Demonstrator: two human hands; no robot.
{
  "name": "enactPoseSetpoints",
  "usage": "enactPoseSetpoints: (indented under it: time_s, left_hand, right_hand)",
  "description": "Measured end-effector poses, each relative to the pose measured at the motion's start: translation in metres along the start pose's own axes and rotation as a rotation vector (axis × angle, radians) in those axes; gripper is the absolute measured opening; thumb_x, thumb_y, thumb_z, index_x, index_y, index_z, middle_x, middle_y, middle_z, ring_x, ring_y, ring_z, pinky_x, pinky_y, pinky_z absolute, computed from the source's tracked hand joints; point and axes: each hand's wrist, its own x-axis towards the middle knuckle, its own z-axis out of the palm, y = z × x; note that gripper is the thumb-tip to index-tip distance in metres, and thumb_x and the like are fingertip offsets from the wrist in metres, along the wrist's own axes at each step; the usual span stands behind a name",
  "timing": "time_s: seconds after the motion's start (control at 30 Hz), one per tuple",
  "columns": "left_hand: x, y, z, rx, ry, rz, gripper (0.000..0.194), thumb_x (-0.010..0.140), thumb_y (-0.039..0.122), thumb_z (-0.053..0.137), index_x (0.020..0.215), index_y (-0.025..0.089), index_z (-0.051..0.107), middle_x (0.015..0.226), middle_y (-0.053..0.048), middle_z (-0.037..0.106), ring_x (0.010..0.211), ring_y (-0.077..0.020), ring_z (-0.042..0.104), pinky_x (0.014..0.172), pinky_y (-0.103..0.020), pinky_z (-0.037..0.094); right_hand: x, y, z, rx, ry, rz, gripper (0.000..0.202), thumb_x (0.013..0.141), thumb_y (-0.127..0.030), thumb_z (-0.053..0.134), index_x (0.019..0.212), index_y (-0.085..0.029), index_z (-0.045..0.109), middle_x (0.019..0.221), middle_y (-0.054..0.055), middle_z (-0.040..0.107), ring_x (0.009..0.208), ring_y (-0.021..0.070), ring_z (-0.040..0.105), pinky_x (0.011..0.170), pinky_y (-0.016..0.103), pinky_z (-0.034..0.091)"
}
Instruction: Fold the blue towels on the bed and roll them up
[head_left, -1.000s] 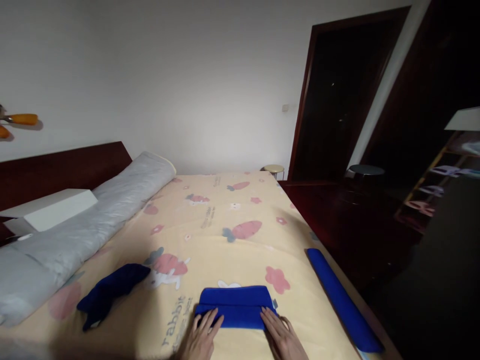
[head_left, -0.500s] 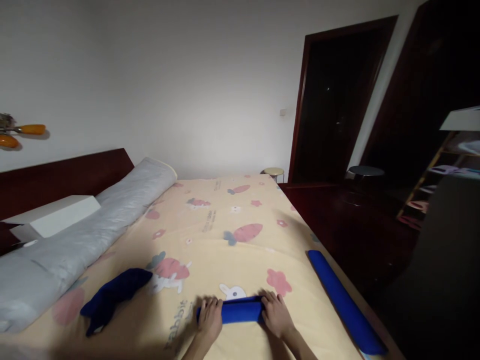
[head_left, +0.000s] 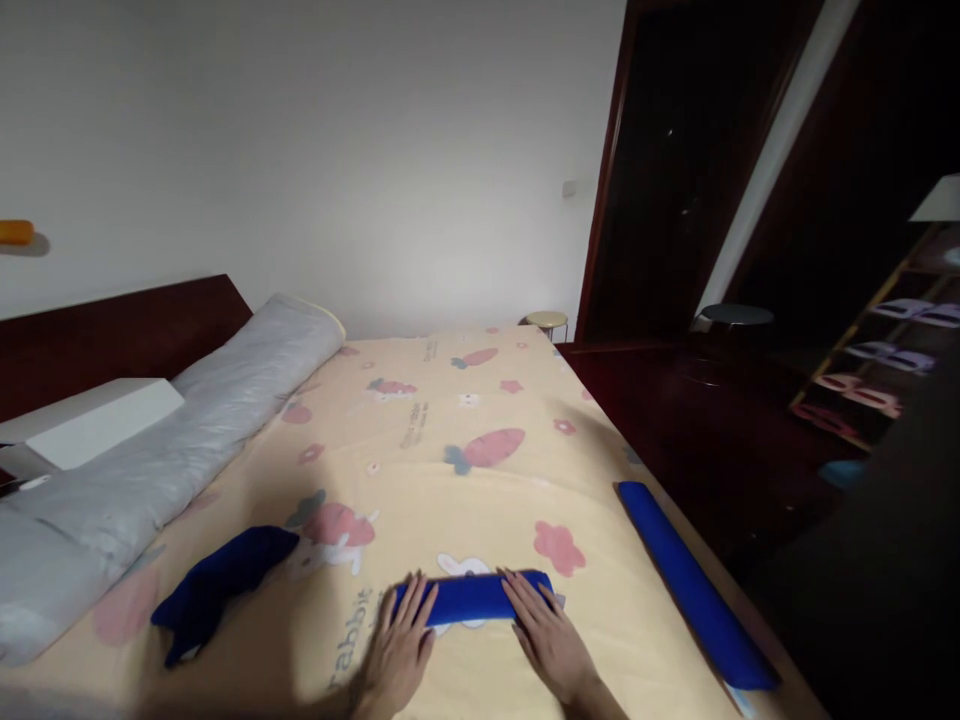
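A folded strip of blue cloth [head_left: 471, 600] lies flat on the patterned bed sheet [head_left: 450, 510], near the bottom middle of the view. My left hand [head_left: 401, 640] rests on its left end, fingers stretched out and pressing down. On the right end lies my right hand [head_left: 549, 640], also flat with its fingers extended. The ends of the cloth are partly covered by the hands. To the left is a crumpled dark blue cloth [head_left: 221, 590]. Along the right edge of the bed lies a long, narrow blue piece [head_left: 697, 585].
A rolled grey quilt [head_left: 217, 420] runs along the dark headboard [head_left: 135, 325], with a white box [head_left: 97, 420] on it. Two stools, one yellowish [head_left: 547, 319] and one dark [head_left: 736, 315], stand beyond the bed. A slipper rack [head_left: 885, 350] is at the right.
Both hands have gone from gripping the ends of the blue cloth to lying flat on it. The cloth now looks flatter. The camera view has shifted slightly.
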Motion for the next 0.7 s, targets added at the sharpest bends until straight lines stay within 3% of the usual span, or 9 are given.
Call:
enactPoseSetpoints:
  time_s: [0.1,0.2,0.4,0.5,0.6,0.7]
  left_hand:
    - [-0.008,-0.019,-0.007,0.001,-0.030,-0.011,0.066,0.096,0.030,0.038,0.154,0.033,0.004,0.160,0.001,0.026,0.145,-0.0193,0.029,0.119,-0.042,0.021]
    - [-0.006,-0.019,-0.008,-0.033,-0.060,-0.033,0.065,0.097,0.030,0.037,0.153,0.034,0.005,0.160,0.002,0.027,0.145,-0.0191,0.029,0.119,-0.042,0.020]
    - [0.001,-0.014,0.014,-0.055,-0.154,-0.183,0.068,0.089,0.018,0.037,0.153,0.030,0.015,0.159,-0.002,0.027,0.146,-0.0232,0.026,0.118,-0.050,0.022]
    - [0.010,-0.024,0.024,-0.052,-0.178,-0.253,0.068,0.082,0.014,0.042,0.148,0.029,0.035,0.154,-0.003,0.040,0.143,-0.0252,0.034,0.117,-0.053,0.022]
    - [0.019,-0.036,0.020,-0.070,-0.138,-0.253,0.061,0.079,0.014,0.049,0.136,0.033,0.053,0.143,-0.002,0.055,0.139,-0.0254,0.041,0.118,-0.054,0.017]
    - [0.022,-0.033,0.014,-0.125,-0.090,-0.279,0.054,0.076,0.015,0.054,0.126,0.036,0.061,0.137,0.001,0.061,0.135,-0.0227,0.046,0.117,-0.050,0.023]
  right_hand:
    - [-0.005,0.014,-0.011,0.017,-0.058,-0.003,0.057,0.100,-0.038,0.031,0.153,-0.031,0.010,0.157,0.002,0.027,0.144,0.0189,0.030,0.117,0.041,0.026]
    - [0.000,0.016,-0.013,0.027,-0.080,0.063,0.058,0.099,-0.039,0.031,0.153,-0.030,0.010,0.158,0.003,0.026,0.145,0.0209,0.028,0.117,0.045,0.025]
    - [0.012,0.019,-0.031,0.048,-0.158,0.142,0.064,0.088,-0.023,0.037,0.151,-0.027,0.027,0.155,0.006,0.034,0.142,0.0224,0.035,0.114,0.047,0.028]
    - [0.029,0.015,-0.063,0.039,-0.244,0.142,0.063,0.079,-0.022,0.045,0.142,-0.025,0.047,0.144,0.009,0.052,0.133,0.0257,0.047,0.110,0.046,0.032]
    - [0.049,0.010,-0.106,-0.004,-0.239,0.162,0.044,0.071,-0.022,0.054,0.112,-0.021,0.069,0.111,0.010,0.073,0.107,0.0275,0.064,0.095,0.039,0.042]
    - [0.069,0.004,-0.158,-0.017,-0.179,0.141,0.028,0.068,-0.023,0.059,0.094,-0.020,0.071,0.091,0.008,0.074,0.087,0.0237,0.067,0.078,0.031,0.045]
